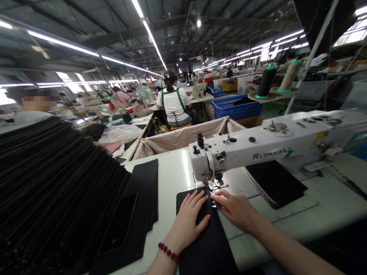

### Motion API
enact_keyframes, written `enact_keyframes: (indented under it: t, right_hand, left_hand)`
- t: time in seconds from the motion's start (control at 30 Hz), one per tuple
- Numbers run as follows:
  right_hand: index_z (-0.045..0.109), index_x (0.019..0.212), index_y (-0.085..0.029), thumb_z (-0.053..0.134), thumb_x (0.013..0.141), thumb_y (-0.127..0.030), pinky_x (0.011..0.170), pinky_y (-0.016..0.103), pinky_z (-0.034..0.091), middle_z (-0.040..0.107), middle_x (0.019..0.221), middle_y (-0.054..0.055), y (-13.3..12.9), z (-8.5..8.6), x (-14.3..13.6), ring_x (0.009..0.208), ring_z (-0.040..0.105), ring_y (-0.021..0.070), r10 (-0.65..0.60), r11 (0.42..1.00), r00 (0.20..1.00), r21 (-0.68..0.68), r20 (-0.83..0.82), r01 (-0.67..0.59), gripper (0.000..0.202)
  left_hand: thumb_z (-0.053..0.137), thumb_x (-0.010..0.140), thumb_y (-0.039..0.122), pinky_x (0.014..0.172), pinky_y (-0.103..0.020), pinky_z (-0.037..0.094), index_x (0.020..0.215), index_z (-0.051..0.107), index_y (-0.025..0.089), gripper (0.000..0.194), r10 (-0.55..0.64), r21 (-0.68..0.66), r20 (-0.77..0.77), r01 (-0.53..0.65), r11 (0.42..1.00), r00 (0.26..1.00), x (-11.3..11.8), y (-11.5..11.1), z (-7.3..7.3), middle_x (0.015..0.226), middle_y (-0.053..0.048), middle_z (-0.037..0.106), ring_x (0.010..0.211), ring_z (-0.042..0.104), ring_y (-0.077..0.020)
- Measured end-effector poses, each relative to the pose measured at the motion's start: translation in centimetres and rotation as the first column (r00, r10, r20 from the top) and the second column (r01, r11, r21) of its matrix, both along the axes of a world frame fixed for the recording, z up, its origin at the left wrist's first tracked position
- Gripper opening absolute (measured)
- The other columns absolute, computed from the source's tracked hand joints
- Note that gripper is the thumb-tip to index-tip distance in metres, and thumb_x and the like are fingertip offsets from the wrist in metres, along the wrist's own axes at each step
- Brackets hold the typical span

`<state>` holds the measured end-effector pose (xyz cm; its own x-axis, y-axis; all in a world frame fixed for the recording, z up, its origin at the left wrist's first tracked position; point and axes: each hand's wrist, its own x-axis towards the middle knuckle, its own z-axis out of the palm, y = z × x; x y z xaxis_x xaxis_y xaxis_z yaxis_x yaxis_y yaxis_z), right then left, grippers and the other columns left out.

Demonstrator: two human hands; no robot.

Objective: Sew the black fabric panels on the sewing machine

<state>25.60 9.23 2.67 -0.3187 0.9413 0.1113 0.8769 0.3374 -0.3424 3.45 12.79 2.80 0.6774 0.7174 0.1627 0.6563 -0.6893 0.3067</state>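
A black fabric panel lies under the needle end of a white sewing machine. Flat on the panel, with fingers stretched out, rests my left hand; a dark red bead bracelet is on its wrist. At the panel's right edge, close to the presser foot, my right hand has its fingers curled round small metal thread snips, partly hidden by the hand. Their pointed metal end shows below the fingers. The panel's far edge reaches almost to the needle area.
A tall stack of black panels fills the left side. A phone lies on further panels. More black pieces sit behind the machine's arm. Thread cones, a blue basket and a seated co-worker are beyond.
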Motion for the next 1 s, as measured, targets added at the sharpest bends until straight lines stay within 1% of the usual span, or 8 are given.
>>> enact_keyframes:
  t: [0.17, 0.5, 0.8, 1.0]
  right_hand:
    - [0.044, 0.131, -0.032, 0.044, 0.086, -0.02, 0.08, 0.033, 0.046, 0.052, 0.131, 0.001, 0.04, -0.02, -0.02, 0.098, 0.061, 0.0203, -0.009, 1.0, 1.0, 0.002, -0.006, 0.009, 0.047]
    - [0.044, 0.132, -0.033, 0.045, 0.086, -0.019, 0.081, 0.032, 0.046, 0.052, 0.131, 0.001, -0.04, 0.21, 0.03, 0.101, 0.06, 0.0202, 0.003, 1.0, 1.0, -0.013, -0.023, -0.003, 0.049]
    - [0.044, 0.132, -0.034, 0.045, 0.085, -0.019, 0.08, 0.032, 0.045, 0.052, 0.131, 0.0, -0.02, 0.18, 0.01, 0.1, 0.06, 0.02, -0.004, 1.0, 1.0, -0.013, -0.016, 0.004, 0.05]
    - [0.044, 0.132, -0.034, 0.045, 0.087, -0.021, 0.08, 0.031, 0.045, 0.052, 0.13, 0.0, 0.02, 0.04, 0.09, 0.099, 0.06, 0.0191, -0.004, 1.0, 1.0, -0.006, -0.008, 0.004, 0.047]
  left_hand:
    - [0.053, 0.089, 0.033, 0.114, -0.048, 0.024, 0.137, 0.039, 0.033, 0.05, -0.009, -0.002, 0.005, 0.009, 1.0, 1.0, -0.06, -0.05, 0.24, 0.146, 0.001, 0.039, 0.137, 0.03, -0.0223]
    - [0.052, 0.09, 0.031, 0.116, -0.047, 0.02, 0.137, 0.039, 0.033, 0.049, -0.006, -0.008, -0.007, 0.006, 1.0, 1.0, -0.22, 0.12, -0.22, 0.146, 0.002, 0.038, 0.137, 0.029, -0.0205]
    - [0.051, 0.09, 0.031, 0.116, -0.047, 0.02, 0.137, 0.038, 0.033, 0.049, -0.006, -0.008, -0.016, 0.006, 1.0, 1.0, -0.18, 0.05, -0.2, 0.146, 0.001, 0.038, 0.137, 0.029, -0.0205]
    - [0.053, 0.089, 0.031, 0.115, -0.047, 0.023, 0.135, 0.041, 0.033, 0.047, -0.014, 0.01, 0.003, 0.014, 1.0, 1.0, -0.16, 0.15, -0.25, 0.144, 0.001, 0.042, 0.136, 0.033, -0.0206]
